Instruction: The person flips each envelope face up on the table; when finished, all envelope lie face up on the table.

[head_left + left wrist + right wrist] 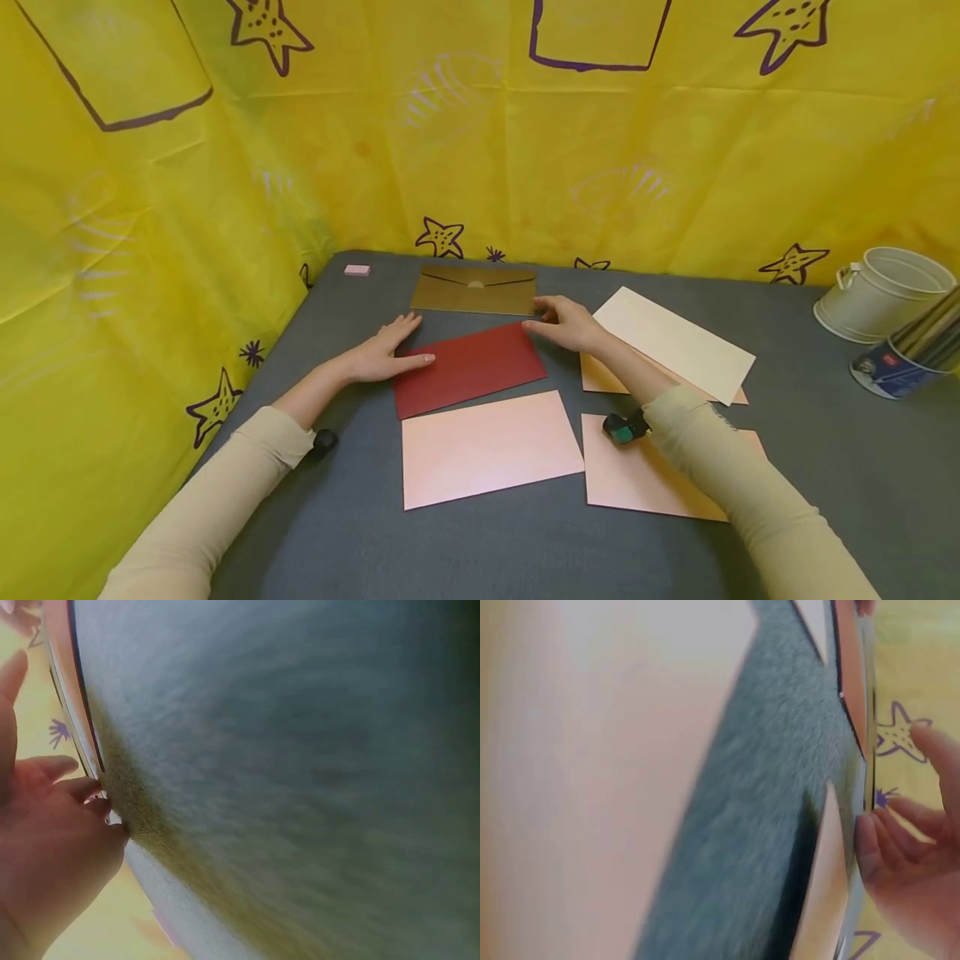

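The dark red envelope (468, 368) lies flat mid-table between the gold envelope (474, 290) and a pink one (487, 447) — left hand (386, 354) flat on its left edge, right hand (570, 325) fingertips loosely on its top-right corner, nothing pinched — a careless push risks sliding it onto the neighbours.

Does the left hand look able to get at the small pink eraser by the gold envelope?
Probably yes: the left hand rests on the red envelope, and only bare grey table lies between it and the pink eraser.
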`<state>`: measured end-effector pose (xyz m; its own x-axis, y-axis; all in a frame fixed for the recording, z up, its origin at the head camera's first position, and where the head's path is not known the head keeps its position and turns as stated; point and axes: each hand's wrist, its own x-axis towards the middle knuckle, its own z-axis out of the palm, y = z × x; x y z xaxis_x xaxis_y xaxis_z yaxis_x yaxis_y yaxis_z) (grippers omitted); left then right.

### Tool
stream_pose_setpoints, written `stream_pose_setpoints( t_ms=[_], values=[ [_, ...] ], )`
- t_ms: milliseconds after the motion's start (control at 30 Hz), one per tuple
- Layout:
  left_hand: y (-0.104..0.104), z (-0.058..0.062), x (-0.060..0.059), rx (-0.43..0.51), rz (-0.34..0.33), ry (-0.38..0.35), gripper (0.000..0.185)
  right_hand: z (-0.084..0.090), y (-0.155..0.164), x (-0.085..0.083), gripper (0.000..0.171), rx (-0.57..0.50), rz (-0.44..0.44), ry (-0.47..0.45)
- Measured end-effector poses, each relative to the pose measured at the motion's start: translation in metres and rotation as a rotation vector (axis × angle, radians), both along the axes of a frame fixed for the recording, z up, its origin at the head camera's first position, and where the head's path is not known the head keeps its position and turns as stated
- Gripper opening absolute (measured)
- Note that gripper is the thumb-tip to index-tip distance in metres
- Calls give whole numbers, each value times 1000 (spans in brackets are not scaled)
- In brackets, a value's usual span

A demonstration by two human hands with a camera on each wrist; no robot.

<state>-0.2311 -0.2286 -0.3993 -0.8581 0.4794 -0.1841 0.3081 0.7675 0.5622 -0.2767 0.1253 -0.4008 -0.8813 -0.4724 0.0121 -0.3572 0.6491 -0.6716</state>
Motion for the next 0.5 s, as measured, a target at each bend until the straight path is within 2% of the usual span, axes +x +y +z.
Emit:
stream_pose_setpoints(
  t_ms=[167,267,500],
  values=[
    [-3,2,22,-51,-57,-15,100,3,7,8,67,14,145,48],
    [-6,2,34,-80,-89,1,103,6,11,11,73,46,211,48],
    [-12,1,49,-112,-144,26,112,7,14,17,88,126,349,21]
  ],
)
